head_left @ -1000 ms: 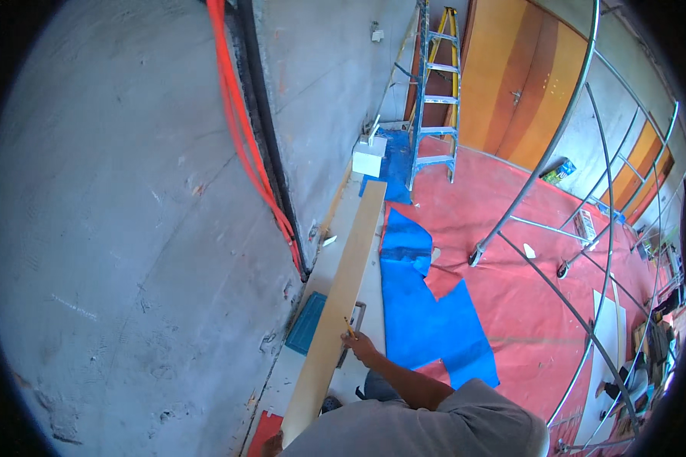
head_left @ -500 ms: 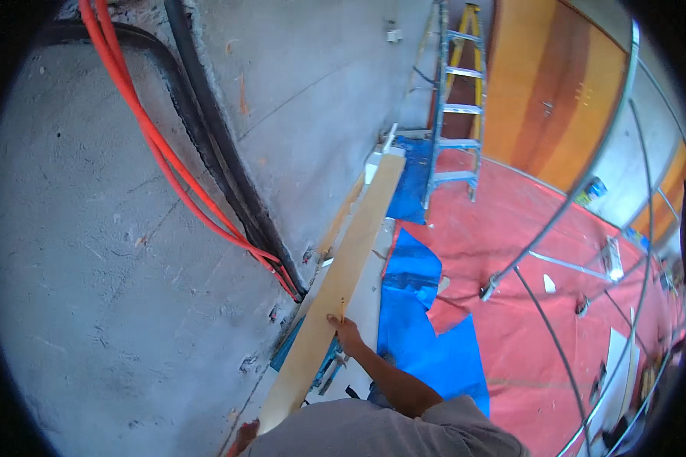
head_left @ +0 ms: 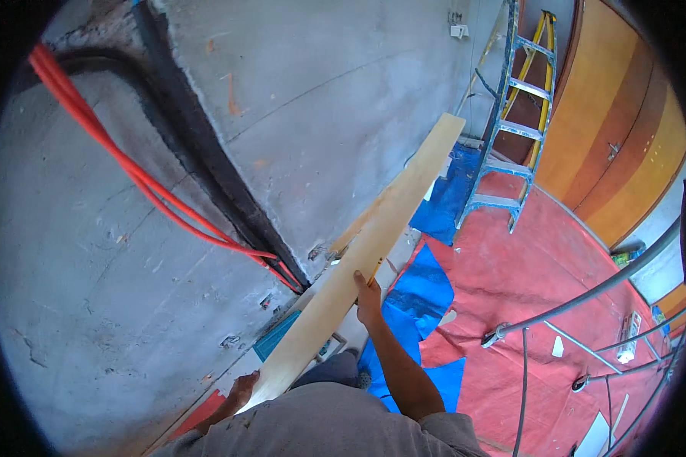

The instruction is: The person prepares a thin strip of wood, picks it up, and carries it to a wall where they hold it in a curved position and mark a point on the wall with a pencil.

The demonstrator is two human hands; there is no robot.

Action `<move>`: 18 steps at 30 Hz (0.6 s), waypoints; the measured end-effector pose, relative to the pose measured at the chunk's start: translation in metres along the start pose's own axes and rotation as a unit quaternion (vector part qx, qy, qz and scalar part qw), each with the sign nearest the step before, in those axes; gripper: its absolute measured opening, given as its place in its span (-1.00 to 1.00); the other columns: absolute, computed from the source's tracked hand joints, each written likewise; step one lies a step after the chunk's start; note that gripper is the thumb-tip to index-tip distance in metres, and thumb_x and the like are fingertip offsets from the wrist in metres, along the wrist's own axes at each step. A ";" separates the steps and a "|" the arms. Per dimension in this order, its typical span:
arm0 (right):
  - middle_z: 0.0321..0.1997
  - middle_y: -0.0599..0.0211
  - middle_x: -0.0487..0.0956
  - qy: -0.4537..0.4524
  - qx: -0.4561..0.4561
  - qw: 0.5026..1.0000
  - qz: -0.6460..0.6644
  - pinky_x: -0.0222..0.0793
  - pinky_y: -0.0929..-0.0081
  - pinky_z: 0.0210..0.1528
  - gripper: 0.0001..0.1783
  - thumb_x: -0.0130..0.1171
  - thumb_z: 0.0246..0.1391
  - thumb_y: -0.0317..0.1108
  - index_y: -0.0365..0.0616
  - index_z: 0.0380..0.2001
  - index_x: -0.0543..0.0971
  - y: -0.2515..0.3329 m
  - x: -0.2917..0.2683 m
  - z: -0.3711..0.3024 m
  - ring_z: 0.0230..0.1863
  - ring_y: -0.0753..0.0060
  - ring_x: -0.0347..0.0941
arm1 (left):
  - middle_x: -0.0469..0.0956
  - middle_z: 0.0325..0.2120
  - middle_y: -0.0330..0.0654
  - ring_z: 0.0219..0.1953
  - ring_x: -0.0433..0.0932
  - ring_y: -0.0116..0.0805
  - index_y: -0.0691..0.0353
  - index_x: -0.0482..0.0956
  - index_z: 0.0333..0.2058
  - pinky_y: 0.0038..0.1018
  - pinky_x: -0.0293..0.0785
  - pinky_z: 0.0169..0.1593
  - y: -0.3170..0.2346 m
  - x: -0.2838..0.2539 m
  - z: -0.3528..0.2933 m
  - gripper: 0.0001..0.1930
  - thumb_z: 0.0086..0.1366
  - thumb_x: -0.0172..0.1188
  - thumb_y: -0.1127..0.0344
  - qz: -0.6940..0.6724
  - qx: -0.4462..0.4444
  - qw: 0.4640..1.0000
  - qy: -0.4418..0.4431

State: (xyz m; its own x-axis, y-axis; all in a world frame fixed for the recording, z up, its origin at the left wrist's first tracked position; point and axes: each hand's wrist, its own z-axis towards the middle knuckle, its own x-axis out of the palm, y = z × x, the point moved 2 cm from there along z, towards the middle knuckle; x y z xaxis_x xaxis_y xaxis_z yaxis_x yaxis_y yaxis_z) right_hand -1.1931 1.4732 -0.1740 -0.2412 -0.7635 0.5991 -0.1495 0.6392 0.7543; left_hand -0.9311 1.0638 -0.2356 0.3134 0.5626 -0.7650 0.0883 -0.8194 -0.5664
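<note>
Holding a long board (head_left: 370, 240) beside a bare wall (head_left: 335, 114)

Grey plaster filled the left half of the view, and a red floor covering (head_left: 526, 289) spread across the right. Striped wooden doors (head_left: 594, 122) stood at the back, with a stepladder (head_left: 524, 130) open before them. The board slanted from the person's waist toward the far corner, above the strip of floor along the wall. Just right of it lay a cut blue sheet (head_left: 419, 293). A dark groove (head_left: 229, 183) ran down the wall, and red-orange tubes (head_left: 91, 122) bowed out over the plaster and reached its lower end. Partly hidden under the board was a teal container (head_left: 277, 336); what it held could not be told.

The left hand (head_left: 242, 392) gripped the near end at its left edge, fingers curled close against the wood. Farther along, the right hand (head_left: 368, 299) clasped the right edge, its thumb on top and its other fingers mostly hidden. Smallest was a pencil (head_left: 375, 271), pinched in that same hand, standing out beyond the fingers.
</note>
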 end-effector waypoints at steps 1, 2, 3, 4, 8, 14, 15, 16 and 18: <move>-0.13 0.35 0.61 0.015 -0.001 1.000 0.000 0.57 0.40 -0.17 -0.54 0.23 0.22 -0.12 -0.16 0.06 0.48 0.008 -0.003 0.007 -0.19 0.43 0.59 | 0.54 -0.42 0.22 -0.27 0.53 0.20 0.33 0.54 -0.25 -0.01 0.38 -0.21 -0.006 0.004 0.010 -0.43 0.50 -0.25 -0.10 0.005 0.002 1.000 0.004; -0.13 0.35 0.61 0.004 -0.003 1.000 0.004 0.57 0.40 -0.17 -0.54 0.23 0.22 -0.12 -0.16 0.06 0.48 0.016 -0.010 0.015 -0.19 0.43 0.59 | 0.52 -0.50 0.13 -0.36 0.52 0.08 0.34 0.55 -0.29 -0.08 0.36 -0.27 -0.019 0.007 0.025 -0.41 0.49 -0.21 -0.13 -0.035 -0.070 0.997 0.001; -0.16 0.37 0.61 0.003 0.005 1.000 -0.007 0.54 0.44 -0.22 -0.56 0.23 0.21 -0.10 -0.15 0.03 0.49 0.022 -0.012 0.023 -0.23 0.47 0.58 | 0.51 -0.57 0.05 -0.45 0.50 -0.03 0.35 0.56 -0.32 -0.14 0.34 -0.33 -0.028 0.010 0.036 -0.40 0.48 -0.17 -0.15 -0.076 -0.143 0.987 -0.009; -0.19 0.39 0.61 0.001 0.012 1.000 -0.016 0.52 0.47 -0.28 -0.57 0.22 0.21 -0.09 -0.14 0.00 0.50 0.028 -0.014 0.033 -0.27 0.50 0.57 | 0.51 -0.58 0.04 -0.46 0.50 -0.04 0.35 0.56 -0.33 -0.15 0.34 -0.33 -0.038 0.012 0.050 -0.40 0.48 -0.17 -0.15 -0.094 -0.166 0.981 -0.022; -0.33 0.47 0.58 0.007 0.038 0.999 -0.030 0.34 0.58 -0.46 -0.63 0.22 0.21 -0.06 -0.11 -0.09 0.53 0.048 -0.015 0.077 -0.44 0.60 0.48 | 0.49 -0.59 0.01 -0.46 0.47 -0.08 0.35 0.56 -0.34 -0.17 0.32 -0.34 -0.085 0.011 0.106 -0.40 0.48 -0.16 -0.15 -0.116 -0.140 0.982 -0.040; -0.54 0.52 0.43 0.064 0.077 0.992 -0.080 0.04 0.58 -0.59 -0.55 0.20 0.19 0.09 -0.14 -0.28 0.53 0.106 -0.032 0.177 -0.61 0.66 0.21 | 0.46 -0.60 -0.04 -0.48 0.44 -0.15 0.35 0.55 -0.36 -0.20 0.29 -0.36 -0.165 0.015 0.231 -0.40 0.48 -0.14 -0.15 -0.121 -0.091 0.987 -0.048; -0.55 0.53 0.41 0.070 0.078 0.990 -0.097 0.03 0.57 -0.59 -0.53 0.19 0.18 0.12 -0.13 -0.32 0.52 0.112 -0.031 0.188 -0.61 0.66 0.19 | 0.45 -0.60 -0.05 -0.48 0.43 -0.16 0.35 0.55 -0.36 -0.21 0.29 -0.36 -0.179 0.013 0.246 -0.40 0.47 -0.14 -0.15 -0.123 -0.086 0.987 -0.052; -0.56 0.53 0.38 0.079 0.077 0.987 -0.115 0.02 0.57 -0.59 -0.50 0.19 0.17 0.16 -0.12 -0.36 0.51 0.120 -0.028 0.199 -0.62 0.66 0.17 | 0.45 -0.61 -0.06 -0.48 0.42 -0.17 0.35 0.55 -0.36 -0.21 0.29 -0.37 -0.193 0.007 0.265 -0.40 0.47 -0.14 -0.15 -0.122 -0.080 0.988 -0.056; -0.57 0.54 0.36 0.067 0.073 0.986 -0.134 0.02 0.56 -0.59 -0.51 0.21 0.16 0.16 -0.09 -0.39 0.49 0.126 -0.033 0.222 -0.62 0.66 0.15 | 0.44 -0.61 -0.08 -0.48 0.41 -0.19 0.35 0.55 -0.37 -0.22 0.28 -0.37 -0.227 -0.001 0.307 -0.40 0.47 -0.14 -0.15 -0.123 -0.060 0.988 -0.066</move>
State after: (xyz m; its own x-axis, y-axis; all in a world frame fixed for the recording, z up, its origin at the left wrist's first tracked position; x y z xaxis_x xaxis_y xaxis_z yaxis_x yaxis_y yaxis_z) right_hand -1.4169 1.5996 -0.1584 -0.0476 -0.9061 0.4205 -0.3292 0.4117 0.8498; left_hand -1.2413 1.2827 -0.2005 0.1424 0.7499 -0.6460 0.2608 -0.6581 -0.7064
